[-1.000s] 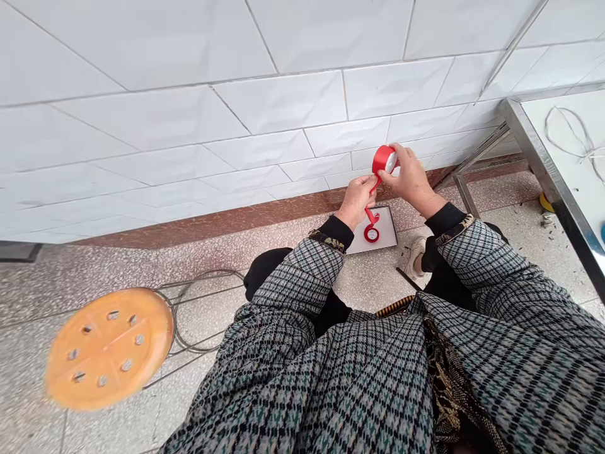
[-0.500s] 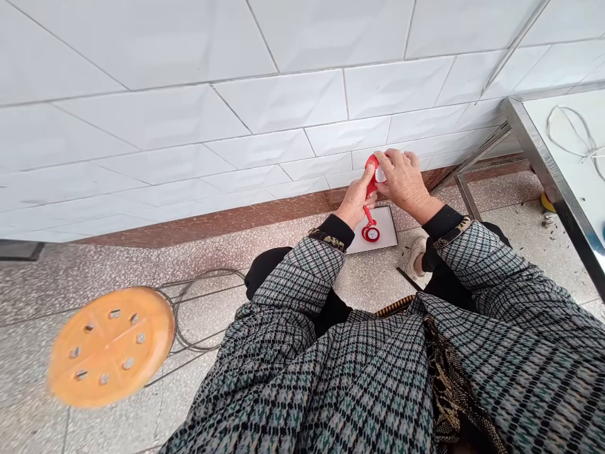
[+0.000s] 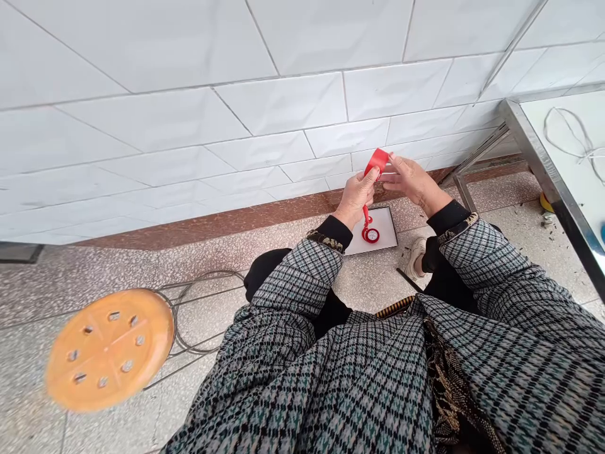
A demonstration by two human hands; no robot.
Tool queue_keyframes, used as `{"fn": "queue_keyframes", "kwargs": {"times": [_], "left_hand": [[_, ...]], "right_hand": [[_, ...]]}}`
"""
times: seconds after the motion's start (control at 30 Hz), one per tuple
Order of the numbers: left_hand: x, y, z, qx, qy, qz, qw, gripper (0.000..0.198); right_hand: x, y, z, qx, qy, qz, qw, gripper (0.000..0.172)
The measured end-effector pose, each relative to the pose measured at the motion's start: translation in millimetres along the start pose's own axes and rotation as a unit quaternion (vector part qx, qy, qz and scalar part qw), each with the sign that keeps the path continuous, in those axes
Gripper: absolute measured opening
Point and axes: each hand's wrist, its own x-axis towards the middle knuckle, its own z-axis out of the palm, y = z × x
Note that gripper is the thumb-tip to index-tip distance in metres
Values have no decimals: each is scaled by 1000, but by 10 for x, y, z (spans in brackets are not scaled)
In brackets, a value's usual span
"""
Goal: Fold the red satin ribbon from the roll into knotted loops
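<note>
My left hand (image 3: 353,198) is closed around a glossy red band-like piece (image 3: 378,162), which looks like a roll of tape seen from its side. At the right edge of that piece is my right hand (image 3: 416,181), its fingers stretched and apart, the tips touching or very close to the red edge. Below my left hand a red strip (image 3: 365,214) hangs down toward a small red ring with a white round centre (image 3: 371,235). The ring appears over a white shallow tray (image 3: 387,230) with a dark rim on the floor.
An orange round stool (image 3: 111,347) with holes in its seat and wire legs lies at the left. To the right stands a metal-framed table (image 3: 548,157) with a white cable (image 3: 586,150) on it. The white tiled wall (image 3: 283,107) rises close in front.
My right hand has drawn back a little to the right and its fingers have opened out. The red piece has turned, now showing its broad red side rather than its white part.
</note>
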Motion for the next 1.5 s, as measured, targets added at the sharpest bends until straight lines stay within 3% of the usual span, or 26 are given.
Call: {"fn": "queue_keyframes", "kwargs": {"times": [0.3,0.43,0.57,0.8,1.1,1.2,1.37,1.5], "left_hand": [[-8,13,11,-7,-8,28,1000,44],[-24,32,16,-20,-4,7,1000,51],[-24,38,-25,-38,-33,-20,999,57],[-52,60,-93,-82,-123,-83,986,52],[-101,30,-59,-99,-161,-148,971,53],[-103,24,-64,-100,-159,-150,971,52],[-128,32,-42,-94,-148,-147,973,51],[-154,50,-14,-89,-144,-150,974,50]], "right_hand": [[-40,-40,119,138,-16,30,990,71],[-32,-11,87,111,-18,20,994,76],[-29,-96,-24,57,2,-41,998,82],[27,-149,-97,52,-92,-86,991,99],[49,-151,-133,36,-160,-80,983,104],[21,-172,-123,35,-151,-76,985,107],[-68,-210,-51,35,-109,-65,991,94],[-85,-227,-25,39,-94,-58,993,93]]}}
